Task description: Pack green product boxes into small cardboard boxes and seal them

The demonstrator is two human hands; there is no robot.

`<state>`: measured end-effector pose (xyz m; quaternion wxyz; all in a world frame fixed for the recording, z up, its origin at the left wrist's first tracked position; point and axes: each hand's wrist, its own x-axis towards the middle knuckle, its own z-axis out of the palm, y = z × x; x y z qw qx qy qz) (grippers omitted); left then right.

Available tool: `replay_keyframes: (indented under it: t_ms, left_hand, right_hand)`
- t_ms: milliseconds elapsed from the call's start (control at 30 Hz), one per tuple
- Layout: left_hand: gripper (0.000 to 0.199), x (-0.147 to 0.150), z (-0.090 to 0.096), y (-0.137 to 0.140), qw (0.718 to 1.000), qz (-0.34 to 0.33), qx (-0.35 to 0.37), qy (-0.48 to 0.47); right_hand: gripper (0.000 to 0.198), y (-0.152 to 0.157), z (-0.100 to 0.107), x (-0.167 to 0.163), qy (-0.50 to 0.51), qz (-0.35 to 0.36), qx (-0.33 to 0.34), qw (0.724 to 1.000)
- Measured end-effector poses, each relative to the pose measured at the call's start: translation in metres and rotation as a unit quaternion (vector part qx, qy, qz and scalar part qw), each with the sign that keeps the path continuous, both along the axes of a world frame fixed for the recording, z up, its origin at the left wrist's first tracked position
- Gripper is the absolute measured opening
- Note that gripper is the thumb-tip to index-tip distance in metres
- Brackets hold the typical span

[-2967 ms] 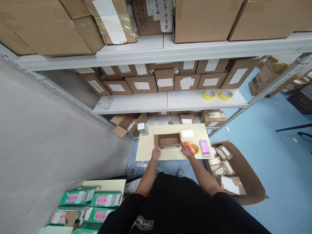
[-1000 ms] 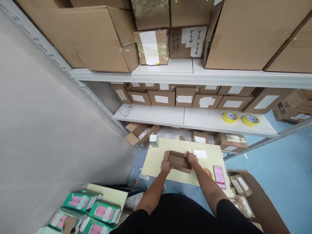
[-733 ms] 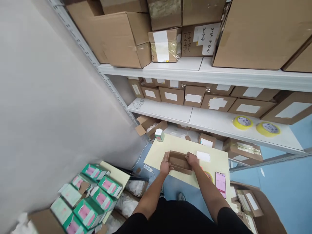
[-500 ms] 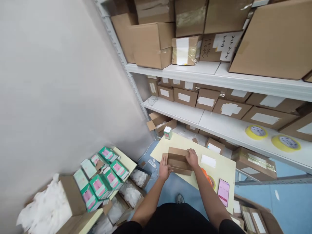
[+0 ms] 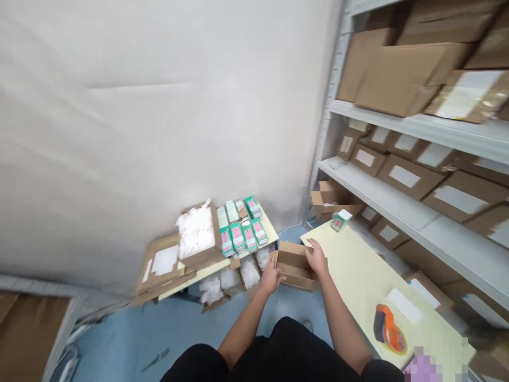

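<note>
An open-topped cardboard box [image 5: 296, 278] is held up in front of me at the left end of the pale yellow table [image 5: 342, 260]. My left hand [image 5: 271, 275] grips its left end. My right hand [image 5: 317, 258] is closed over the wall at its right end, fingertips bent over the edge. Bare brown cardboard shows inside the box. To its left, on another pale table, stand several green-and-pink small boxes [image 5: 237, 237] in rows. A single green-and-white small box [image 5: 340, 220] stands on the near table's far corner.
An orange tape dispenser [image 5: 388, 329] and a white paper stack [image 5: 404, 305] lie on the right table. White packing material [image 5: 196, 231] fills a carton on the left table, with more cartons of it below. A shelf rack [image 5: 382, 193] with labelled cartons lines the right.
My view has swung left. The cardboard box has moved left with both hands, from over the table to the gap between the two tables.
</note>
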<state>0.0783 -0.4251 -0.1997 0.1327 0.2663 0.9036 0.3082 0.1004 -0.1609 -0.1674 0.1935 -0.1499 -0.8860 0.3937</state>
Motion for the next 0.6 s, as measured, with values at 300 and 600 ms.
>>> replay_keyframes:
  t_ms: [300, 600]
  left_hand:
    - [0.008, 0.036, 0.01, -0.214, 0.974, 0.222, 0.042, -0.015]
    - [0.011, 0.05, 0.026, -0.346, 0.952, 0.304, -0.002, 0.021]
  right_hand:
    - [0.045, -0.226, 0.027, -0.056, -0.009, 0.189, 0.045, 0.981]
    - [0.049, -0.385, 0.04, -0.12, -0.008, 0.302, 0.06, 0.951]
